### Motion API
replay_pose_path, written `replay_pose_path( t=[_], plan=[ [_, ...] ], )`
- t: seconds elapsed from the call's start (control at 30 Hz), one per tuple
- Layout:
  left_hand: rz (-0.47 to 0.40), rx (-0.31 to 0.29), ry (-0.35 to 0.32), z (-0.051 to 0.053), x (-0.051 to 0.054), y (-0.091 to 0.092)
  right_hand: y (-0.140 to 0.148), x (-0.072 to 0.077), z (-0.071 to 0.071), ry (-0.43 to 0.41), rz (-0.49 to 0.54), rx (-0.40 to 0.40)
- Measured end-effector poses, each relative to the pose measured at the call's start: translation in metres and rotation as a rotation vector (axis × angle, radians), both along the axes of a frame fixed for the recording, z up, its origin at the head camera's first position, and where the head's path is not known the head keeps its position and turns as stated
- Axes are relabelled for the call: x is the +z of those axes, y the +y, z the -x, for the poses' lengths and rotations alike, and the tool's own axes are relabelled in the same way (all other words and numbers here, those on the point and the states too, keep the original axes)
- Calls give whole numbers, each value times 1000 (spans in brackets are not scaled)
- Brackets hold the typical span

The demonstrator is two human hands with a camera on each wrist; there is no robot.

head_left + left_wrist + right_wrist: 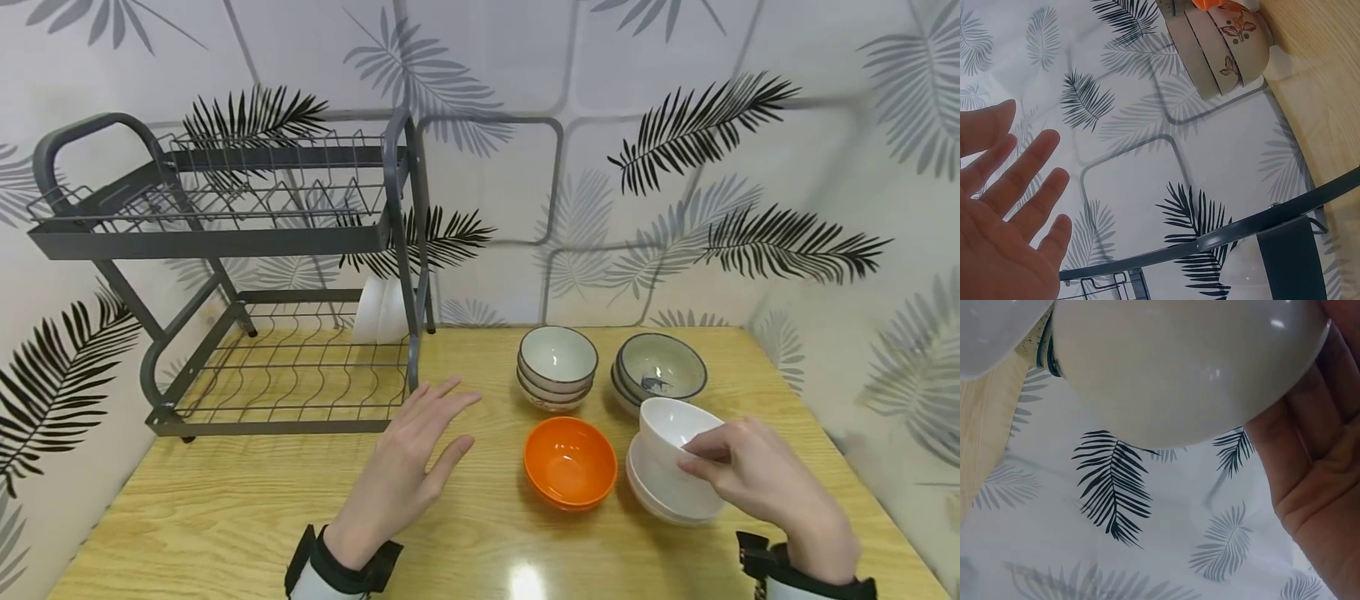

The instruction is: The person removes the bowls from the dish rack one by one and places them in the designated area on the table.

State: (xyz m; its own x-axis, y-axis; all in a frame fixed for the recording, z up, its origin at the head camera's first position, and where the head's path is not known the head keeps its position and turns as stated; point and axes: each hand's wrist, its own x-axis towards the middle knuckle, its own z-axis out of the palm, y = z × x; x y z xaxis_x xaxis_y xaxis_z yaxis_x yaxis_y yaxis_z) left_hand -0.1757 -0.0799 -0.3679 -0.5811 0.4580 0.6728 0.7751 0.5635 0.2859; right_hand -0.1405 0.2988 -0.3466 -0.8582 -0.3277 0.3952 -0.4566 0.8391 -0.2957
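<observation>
My right hand [765, 475] pinches the rim of a white bowl [658, 448], which is tilted above a stack of white bowls [678, 502]. In the right wrist view the bowl's smooth outside [1191, 375] fills the top, with fingers [1313, 425] at its edge. My left hand [405, 454] is held over the table with fingers spread, holding nothing, between the dish rack [277, 427] and a stacked orange bowl [570, 462]. The left wrist view also shows this hand [1013, 219] bare, palm showing.
Behind the orange bowls stand stacked dark-rimmed bowls [557, 358]; to their right are greenish bowls [660, 362] with blue rims. White dishes [381, 312] stand upright at the right end of the rack's lower tier. A leaf-patterned wall [495, 192] borders the wooden table [465, 508].
</observation>
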Motion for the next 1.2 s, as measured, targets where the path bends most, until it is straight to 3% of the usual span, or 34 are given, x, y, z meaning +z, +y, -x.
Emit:
replay_pose_path(
  t=[0.3,0.5,0.67,0.87,1.2],
  plan=[
    [10,5,-3,0,0,0,1,-5,9,-241,-34,-47],
    [13,5,-4,0,0,0,3,-13,17,-405,-22,-31],
    [16,5,-2,-1,0,0,0,-21,24,-467,-38,19],
    [14,4,-7,0,0,-1,-2,-26,29,-532,-41,21],
    [17,-1,-9,-1,0,-2,0,-28,30,-616,24,46]
  ],
)
